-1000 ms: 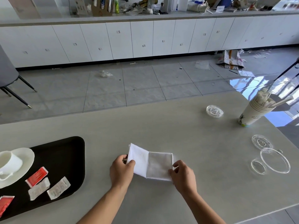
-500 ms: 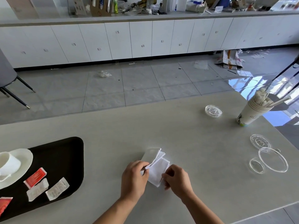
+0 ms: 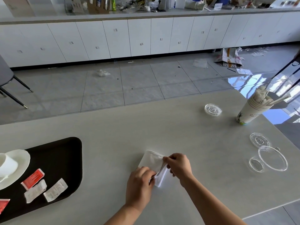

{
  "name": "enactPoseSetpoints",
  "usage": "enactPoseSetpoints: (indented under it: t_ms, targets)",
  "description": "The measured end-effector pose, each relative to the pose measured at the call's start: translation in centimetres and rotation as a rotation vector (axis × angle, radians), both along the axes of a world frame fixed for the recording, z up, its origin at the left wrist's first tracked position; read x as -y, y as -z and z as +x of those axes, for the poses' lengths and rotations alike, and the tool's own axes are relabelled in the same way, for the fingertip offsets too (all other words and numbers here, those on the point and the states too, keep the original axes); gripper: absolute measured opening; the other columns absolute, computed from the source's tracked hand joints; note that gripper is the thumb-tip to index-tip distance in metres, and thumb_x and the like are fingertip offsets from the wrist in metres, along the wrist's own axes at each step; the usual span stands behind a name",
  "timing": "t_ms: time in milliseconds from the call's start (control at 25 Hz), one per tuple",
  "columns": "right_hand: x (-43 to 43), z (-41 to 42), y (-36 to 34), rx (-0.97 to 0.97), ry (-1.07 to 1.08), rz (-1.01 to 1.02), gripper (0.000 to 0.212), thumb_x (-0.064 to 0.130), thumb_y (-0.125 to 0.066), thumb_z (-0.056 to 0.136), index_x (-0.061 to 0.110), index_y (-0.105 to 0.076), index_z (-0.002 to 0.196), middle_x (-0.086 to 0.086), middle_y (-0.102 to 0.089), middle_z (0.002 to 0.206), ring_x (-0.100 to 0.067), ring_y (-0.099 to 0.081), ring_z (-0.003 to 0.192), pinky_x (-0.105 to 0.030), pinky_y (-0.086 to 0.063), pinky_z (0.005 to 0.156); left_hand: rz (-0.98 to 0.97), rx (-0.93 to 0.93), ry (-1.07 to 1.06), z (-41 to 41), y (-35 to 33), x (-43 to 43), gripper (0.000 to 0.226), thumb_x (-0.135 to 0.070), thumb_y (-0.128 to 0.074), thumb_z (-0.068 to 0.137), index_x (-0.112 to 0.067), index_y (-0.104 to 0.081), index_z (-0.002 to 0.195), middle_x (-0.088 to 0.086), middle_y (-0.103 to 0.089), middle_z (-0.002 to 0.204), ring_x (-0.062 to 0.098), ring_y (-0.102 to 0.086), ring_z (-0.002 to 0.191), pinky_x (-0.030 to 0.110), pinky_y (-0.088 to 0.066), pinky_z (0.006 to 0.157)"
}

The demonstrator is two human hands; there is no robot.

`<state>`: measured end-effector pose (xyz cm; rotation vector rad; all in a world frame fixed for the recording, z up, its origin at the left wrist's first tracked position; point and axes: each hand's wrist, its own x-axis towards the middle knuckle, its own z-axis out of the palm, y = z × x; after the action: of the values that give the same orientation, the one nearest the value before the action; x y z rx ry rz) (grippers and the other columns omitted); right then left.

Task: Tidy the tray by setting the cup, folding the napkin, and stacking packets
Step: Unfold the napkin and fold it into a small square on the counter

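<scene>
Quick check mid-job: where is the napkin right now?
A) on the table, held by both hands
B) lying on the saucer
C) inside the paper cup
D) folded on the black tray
A: the napkin lies on the table, pinched by the left hand and right hand, clear of the black tray.

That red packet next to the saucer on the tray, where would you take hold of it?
The red packet lies flat on the black tray, one end near the saucer, a white packet close along its near side. I would probably come from above and pinch its right-hand end, which looks freest, sliding fingers under that thin edge.
</scene>
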<state>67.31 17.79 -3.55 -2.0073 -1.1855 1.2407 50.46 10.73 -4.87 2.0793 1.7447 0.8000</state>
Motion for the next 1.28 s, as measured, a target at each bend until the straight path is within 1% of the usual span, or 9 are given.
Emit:
enactPoseSetpoints:
  t_ms: [280, 480, 560, 800, 880, 960, 1080, 1160, 1280]
  targets:
    - [0.3, 0.9, 0.9, 0.097, -0.058, 0.07, 0.01, 0.018, -0.07, 0.075, 0.018, -0.065, 0.067, -0.003, -0.069, 0.059, -0.02, -0.064, 0.05, -0.04, -0.057, 0.052, 0.11, -0.198, 0.184, 0.4, 1.5, 1.1, 0.016, -0.021, -0.069, 0.074, -0.026, -0.065, 0.09, -0.008, -0.061, 0.088, 0.017, -0.059, 0.085, 0.027, -0.044, 0.08]
    - [0.5, 1.0, 1.4, 0.257, -0.155, 0.208, 0.014, 0.04, -0.071, 0.083, 0.03, -0.066, 0.09, 0.012, -0.061, 0.089, -0.01, -0.059, 0.074, -0.02, -0.041, 0.059, 0.066, -0.351, 0.27, 0.1, 2.2, 2.2, 0.04, -0.038, -0.06, 0.078, -0.024, -0.061, 0.115, 0.004, -0.065, 0.113, 0.026, -0.06, 0.109, 0.038, -0.051, 0.096]
    - [0.6, 0.7, 1.6, 0.298, -0.26, 0.246, 0.016, 0.044, -0.066, 0.087, 0.032, -0.068, 0.097, 0.011, -0.058, 0.094, -0.012, -0.06, 0.078, -0.022, -0.041, 0.064, 0.051, -0.406, 0.301, 0.0, 2.2, 2.5, 0.047, -0.041, -0.06, 0.076, -0.024, -0.06, 0.12, 0.006, -0.065, 0.122, 0.028, -0.059, 0.117, 0.043, -0.049, 0.1]
    - [2.0, 0.9, 1.9, 0.443, -0.313, 0.159, 0.016, 0.036, -0.066, 0.081, 0.023, -0.057, 0.079, 0.005, -0.062, 0.075, -0.024, -0.06, 0.077, -0.031, -0.045, 0.065, 0.087, -0.435, 0.297, -1.2, 1.6, 2.5, 0.036, -0.035, -0.06, 0.078, -0.017, -0.069, 0.107, 0.004, -0.069, 0.116, 0.025, -0.061, 0.117, 0.045, -0.049, 0.099]
    - [3.6, 0.8, 2.5, 0.435, -0.316, 0.131, 0.02, 0.041, -0.064, 0.081, 0.026, -0.052, 0.087, 0.006, -0.063, 0.078, -0.024, -0.061, 0.078, -0.034, -0.05, 0.068, 0.089, -0.384, 0.266, -1.8, 1.5, 2.4, 0.028, -0.033, -0.058, 0.08, -0.016, -0.071, 0.099, 0.001, -0.07, 0.109, 0.023, -0.062, 0.115, 0.043, -0.048, 0.102]
    - [4.9, 0.7, 2.9, 0.506, -0.345, 0.239, 0.037, 0.047, -0.059, 0.084, 0.027, -0.05, 0.113, 0.007, -0.062, 0.106, -0.021, -0.06, 0.097, -0.033, -0.053, 0.078, 0.105, -0.329, 0.218, -1.9, 1.7, 2.2, 0.021, -0.031, -0.055, 0.084, -0.017, -0.069, 0.093, 0.001, -0.068, 0.105, 0.022, -0.063, 0.112, 0.039, -0.046, 0.104]
    - [4.5, 1.0, 3.2, 0.627, -0.604, 0.471, 0.069, 0.048, -0.045, 0.093, 0.032, -0.015, 0.153, 0.018, -0.014, 0.161, -0.014, -0.013, 0.147, -0.031, -0.022, 0.118, 0.059, -0.343, 0.096, -1.0, 1.7, 1.2, 0.031, -0.031, -0.052, 0.087, -0.013, -0.065, 0.109, 0.012, -0.062, 0.125, 0.032, -0.057, 0.12, 0.045, -0.045, 0.104]
    - [3.4, 1.1, 3.4, 0.678, -0.784, 0.502, 0.065, 0.048, -0.029, 0.099, 0.032, -0.001, 0.155, 0.021, 0.011, 0.162, -0.016, 0.014, 0.15, -0.036, 0.003, 0.122, -0.036, -0.456, 0.062, -0.5, 1.8, 0.6, 0.054, -0.038, -0.047, 0.089, -0.007, -0.052, 0.134, 0.018, -0.045, 0.146, 0.037, -0.041, 0.135, 0.052, -0.038, 0.109]
    - [2.8, 1.4, 4.5, 0.755, -0.89, 0.443, 0.061, 0.049, -0.017, 0.1, 0.031, 0.002, 0.155, 0.021, 0.016, 0.161, -0.018, 0.019, 0.15, -0.043, 0.005, 0.12, -0.144, -0.558, 0.051, -0.4, 2.6, 0.7, 0.068, -0.048, -0.035, 0.093, -0.005, -0.035, 0.145, 0.017, -0.027, 0.155, 0.036, -0.028, 0.142, 0.052, -0.02, 0.112]
